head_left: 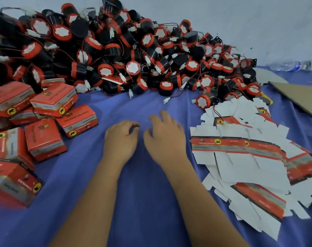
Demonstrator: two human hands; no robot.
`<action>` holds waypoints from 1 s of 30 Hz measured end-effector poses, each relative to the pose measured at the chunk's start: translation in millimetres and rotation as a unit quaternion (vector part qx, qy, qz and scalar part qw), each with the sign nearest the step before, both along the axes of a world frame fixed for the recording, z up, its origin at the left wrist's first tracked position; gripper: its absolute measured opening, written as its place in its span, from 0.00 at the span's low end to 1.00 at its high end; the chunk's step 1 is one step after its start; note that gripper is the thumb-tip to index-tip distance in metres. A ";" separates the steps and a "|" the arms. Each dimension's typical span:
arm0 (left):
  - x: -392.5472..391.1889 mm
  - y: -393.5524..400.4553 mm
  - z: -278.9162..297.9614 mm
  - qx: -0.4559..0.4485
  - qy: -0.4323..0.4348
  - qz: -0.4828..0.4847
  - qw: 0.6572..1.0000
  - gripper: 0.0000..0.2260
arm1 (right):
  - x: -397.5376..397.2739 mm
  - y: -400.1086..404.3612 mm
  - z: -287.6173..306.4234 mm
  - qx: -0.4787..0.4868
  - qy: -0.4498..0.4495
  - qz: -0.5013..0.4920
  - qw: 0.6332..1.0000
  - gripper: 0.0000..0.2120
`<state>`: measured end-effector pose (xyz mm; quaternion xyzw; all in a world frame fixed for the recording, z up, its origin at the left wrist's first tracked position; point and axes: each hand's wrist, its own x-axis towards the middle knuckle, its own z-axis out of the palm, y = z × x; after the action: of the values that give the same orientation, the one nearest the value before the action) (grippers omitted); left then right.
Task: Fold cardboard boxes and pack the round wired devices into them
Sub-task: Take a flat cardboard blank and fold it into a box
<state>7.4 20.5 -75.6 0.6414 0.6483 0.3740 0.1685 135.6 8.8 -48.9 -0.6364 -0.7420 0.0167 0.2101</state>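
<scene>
Both hands hover empty over the blue-covered bench (148, 202): left hand (122, 139) loosely curled, right hand (166, 138) with fingers spread. Right of them lie flat unfolded boxes (249, 163); left, folded red boxes (44, 136). Beyond the hands rises the heap of round wired devices (126, 56).

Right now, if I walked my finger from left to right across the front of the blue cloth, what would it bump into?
Folded red boxes → left hand → right hand → flat unfolded boxes.
</scene>
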 end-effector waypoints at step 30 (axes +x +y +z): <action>5.7 14.0 0.0 -0.059 0.068 0.034 0.995 0.19 | 10.3 21.6 -24.1 -0.007 0.130 -0.140 0.982 0.23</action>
<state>13.1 34.5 -75.6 0.6319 0.7005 0.2966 0.1487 145.9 30.5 -73.0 -0.7278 -0.6120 0.0751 0.3001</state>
